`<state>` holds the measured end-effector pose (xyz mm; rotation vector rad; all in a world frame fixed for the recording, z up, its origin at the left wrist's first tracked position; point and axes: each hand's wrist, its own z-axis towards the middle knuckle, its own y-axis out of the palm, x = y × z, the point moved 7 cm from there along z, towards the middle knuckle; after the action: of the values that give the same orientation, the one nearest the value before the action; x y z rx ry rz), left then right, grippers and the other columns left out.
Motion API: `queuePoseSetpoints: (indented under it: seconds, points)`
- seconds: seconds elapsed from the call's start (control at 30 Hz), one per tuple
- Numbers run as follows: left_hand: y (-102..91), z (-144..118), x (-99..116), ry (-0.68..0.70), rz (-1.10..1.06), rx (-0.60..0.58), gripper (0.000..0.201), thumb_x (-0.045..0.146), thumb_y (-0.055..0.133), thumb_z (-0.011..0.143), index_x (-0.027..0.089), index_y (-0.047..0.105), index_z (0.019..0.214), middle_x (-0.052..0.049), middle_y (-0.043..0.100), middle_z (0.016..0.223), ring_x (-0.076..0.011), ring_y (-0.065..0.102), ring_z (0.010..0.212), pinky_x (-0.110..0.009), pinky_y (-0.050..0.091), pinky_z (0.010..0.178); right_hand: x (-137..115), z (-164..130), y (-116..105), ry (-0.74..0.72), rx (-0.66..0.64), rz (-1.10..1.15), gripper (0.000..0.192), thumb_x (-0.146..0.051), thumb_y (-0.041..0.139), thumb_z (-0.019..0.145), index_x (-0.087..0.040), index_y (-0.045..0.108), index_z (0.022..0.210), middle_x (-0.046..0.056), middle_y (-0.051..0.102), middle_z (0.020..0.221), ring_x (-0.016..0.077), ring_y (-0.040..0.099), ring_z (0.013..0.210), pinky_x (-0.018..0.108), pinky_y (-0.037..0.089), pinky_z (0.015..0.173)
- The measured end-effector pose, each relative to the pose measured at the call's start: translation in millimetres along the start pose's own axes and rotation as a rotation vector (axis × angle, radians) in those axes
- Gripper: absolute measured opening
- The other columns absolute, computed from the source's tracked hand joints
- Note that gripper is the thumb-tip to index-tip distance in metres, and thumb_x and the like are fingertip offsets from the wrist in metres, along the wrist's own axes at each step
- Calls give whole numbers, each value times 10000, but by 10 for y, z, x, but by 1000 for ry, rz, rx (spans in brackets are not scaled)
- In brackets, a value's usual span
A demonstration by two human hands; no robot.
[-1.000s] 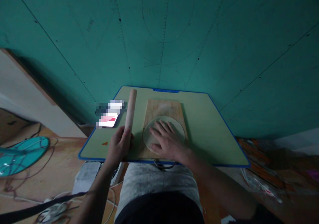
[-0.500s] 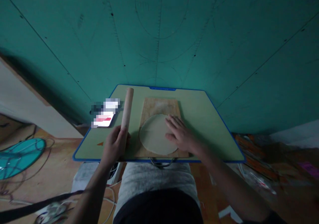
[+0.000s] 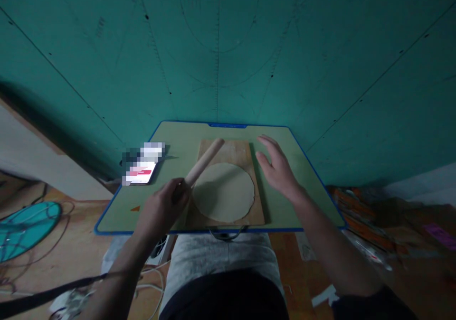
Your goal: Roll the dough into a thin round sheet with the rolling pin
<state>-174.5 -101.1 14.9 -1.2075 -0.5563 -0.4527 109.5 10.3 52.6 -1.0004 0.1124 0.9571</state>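
Note:
A thin round sheet of dough (image 3: 225,194) lies flat on a wooden cutting board (image 3: 228,152). My left hand (image 3: 167,199) is closed round the near end of a wooden rolling pin (image 3: 205,161). The pin slants up to the right, its free end over the far part of the board. To the right of the dough, my right hand (image 3: 276,165) is raised with fingers apart and holds nothing. It is not touching the dough.
The board rests on a small pale-green table (image 3: 302,168) with a blue edge. A lit phone (image 3: 144,170) stands at its left side. Behind rises a green wall (image 3: 228,49). Cables (image 3: 153,282) and a teal round object (image 3: 30,230) lie on the floor.
My right hand has lifted off the dough and moved right. My left hand has tilted the rolling pin from nearly upright in view to a slant toward the board. The view has shifted slightly.

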Motion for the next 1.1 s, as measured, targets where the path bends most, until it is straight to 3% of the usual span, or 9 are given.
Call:
queuePoseSetpoints:
  seconds: [0.2,0.3,0.37,0.47,0.63,0.73,0.9,1.0,1.1]
  points:
    - [253,65,344,365,296,-164,209,333,519,931,186,666,909,-136,678,1074,-268,649,956,-380,545,802,-466,550,825,-67,-254,-138,405,-329,365,1033,-145,590,1315,136,598,1374,232,510,1324,385,396,1132]
    - [423,-2,407,442,330,-205,240,337,489,981,166,643,1051,-159,627,1269,-308,589,1203,-468,535,968,-498,527,1159,-3,-392,-258,379,-337,390,1029,-174,637,1265,127,619,1357,250,566,1259,404,422,1094]
    - [514,-87,466,490,320,-217,349,377,460,1008,143,588,1233,-171,595,1329,-322,516,1323,-504,494,1055,-468,424,1240,36,-460,-329,376,-356,443,1004,-200,638,1286,124,585,1422,279,555,1285,450,403,1107]
    - [614,-245,595,555,338,-239,476,384,406,1034,157,446,1450,-165,571,1382,-334,444,1403,-542,432,1124,-430,241,1203,35,-531,-393,465,-329,501,959,-178,575,1392,141,467,1547,309,420,1427,492,285,1190]
    - [675,-497,760,488,370,-217,659,457,446,1003,88,314,1533,-242,472,1500,-384,413,1426,-553,452,1102,-445,-57,947,-47,-554,-407,536,-280,488,940,-149,520,1458,141,381,1602,298,294,1503,506,153,1243]
    - [731,-713,906,503,392,-202,750,475,468,983,20,263,1543,-285,402,1541,-376,431,1417,-509,467,1094,-458,-276,737,-76,-502,-409,507,-269,443,962,-121,543,1437,147,399,1592,307,274,1509,518,152,1244]
    - [782,-1051,1143,566,455,-168,702,446,488,949,15,378,1492,-253,427,1538,-368,442,1412,-500,463,1102,-421,-725,398,-74,-445,-372,479,-269,354,1014,-160,537,1443,114,469,1552,290,323,1487,533,234,1226]
    - [742,-1060,1159,654,418,-210,646,396,487,944,48,405,1483,-211,448,1538,-335,441,1420,-476,460,1111,-380,-872,283,-75,-440,-359,470,-296,342,1034,-174,523,1450,111,494,1534,274,352,1472,528,273,1214]
    - [640,-817,990,672,377,-251,618,364,476,966,47,381,1488,-211,507,1493,-306,492,1384,-437,484,1090,-351,-792,332,-77,-473,-371,467,-320,345,1041,-170,533,1441,113,511,1520,278,380,1459,534,276,1212]
